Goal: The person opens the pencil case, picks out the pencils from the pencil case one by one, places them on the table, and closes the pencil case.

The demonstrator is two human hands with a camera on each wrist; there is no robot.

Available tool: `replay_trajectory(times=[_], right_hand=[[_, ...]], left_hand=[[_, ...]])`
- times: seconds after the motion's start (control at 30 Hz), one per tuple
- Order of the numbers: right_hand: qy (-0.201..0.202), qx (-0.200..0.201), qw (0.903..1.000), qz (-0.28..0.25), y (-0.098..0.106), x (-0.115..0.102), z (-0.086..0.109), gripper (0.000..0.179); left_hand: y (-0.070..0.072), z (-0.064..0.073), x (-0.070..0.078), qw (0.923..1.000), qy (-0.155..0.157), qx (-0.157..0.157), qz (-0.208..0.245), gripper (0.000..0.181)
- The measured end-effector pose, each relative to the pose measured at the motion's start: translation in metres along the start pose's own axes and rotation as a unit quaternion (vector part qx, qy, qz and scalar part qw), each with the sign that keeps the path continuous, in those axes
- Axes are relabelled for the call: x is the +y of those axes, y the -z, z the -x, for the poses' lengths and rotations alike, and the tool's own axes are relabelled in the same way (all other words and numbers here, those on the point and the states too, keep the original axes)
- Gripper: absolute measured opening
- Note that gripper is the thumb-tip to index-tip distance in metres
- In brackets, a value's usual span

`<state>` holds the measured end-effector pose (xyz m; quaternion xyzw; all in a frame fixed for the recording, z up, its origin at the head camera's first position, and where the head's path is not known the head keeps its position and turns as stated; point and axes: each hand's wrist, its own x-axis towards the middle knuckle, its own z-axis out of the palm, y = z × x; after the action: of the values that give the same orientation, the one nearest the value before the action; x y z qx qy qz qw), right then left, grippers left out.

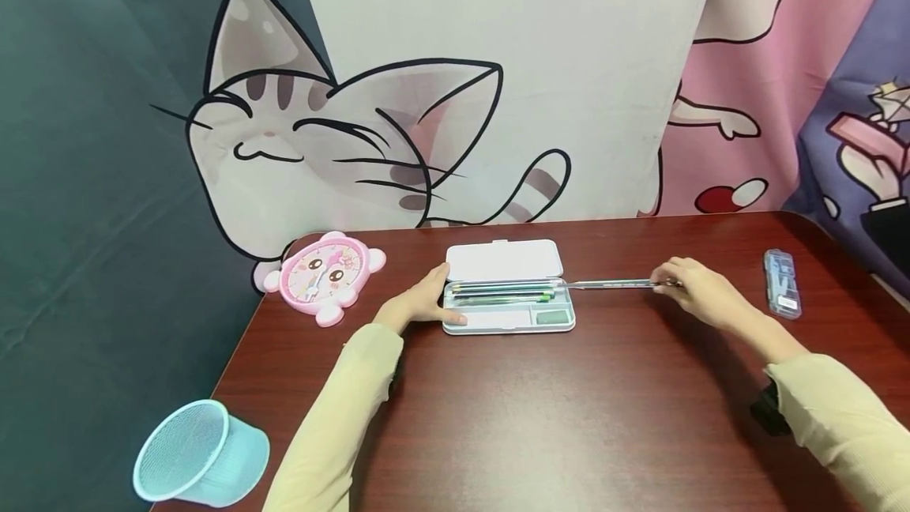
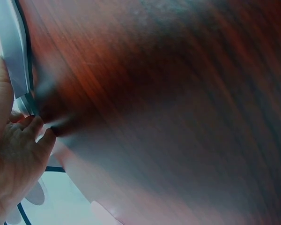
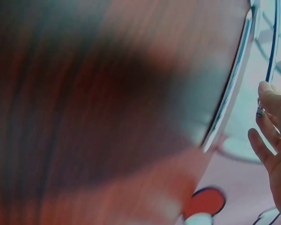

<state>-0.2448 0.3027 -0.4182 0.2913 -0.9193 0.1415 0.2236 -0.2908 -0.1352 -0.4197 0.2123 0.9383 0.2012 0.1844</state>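
A white pencil case lies open on the table, its lid folded back toward the wall. Several pencils lie along its long compartment, and a small green block fills the front right one. My left hand holds the case's left end, thumb over the front corner and fingers by the lid. To the right of the case, my right hand pinches a slim pencil near its metal-tipped end. The pencil points left, its far end at the case's right edge. In the right wrist view its shaft rises from the fingertips.
A pink animal-shaped clock sits left of the case at the back. At the table's front left is a light blue mesh holder. A small blue box lies beyond my right hand. A cat-print wall hanging borders the table's back edge.
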Motion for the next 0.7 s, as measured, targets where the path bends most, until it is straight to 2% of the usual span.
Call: replay_trajectory(times=[0.13, 0.3, 0.53, 0.7], right_hand=[[-0.025, 0.001, 0.9996, 0.016, 0.004, 0.018, 0.016, 0.022], [-0.021, 0.008, 0.9991, 0.036, 0.002, 0.030, 0.027, 0.024], [-0.007, 0.021, 0.9990, 0.038, -0.006, 0.036, 0.029, 0.026], [-0.009, 0.016, 0.9992, 0.036, -0.010, 0.037, 0.027, 0.025]], left_hand=[[0.000, -0.001, -0.002, 0.9998, -0.004, -0.001, 0.019, 0.111], [-0.001, -0.002, -0.007, 0.9993, -0.020, 0.002, 0.031, 0.118], [0.000, 0.000, -0.002, 0.9999, 0.005, -0.001, 0.014, 0.109], [0.000, 0.001, 0.001, 1.0000, -0.001, 0.002, 0.001, 0.107]])
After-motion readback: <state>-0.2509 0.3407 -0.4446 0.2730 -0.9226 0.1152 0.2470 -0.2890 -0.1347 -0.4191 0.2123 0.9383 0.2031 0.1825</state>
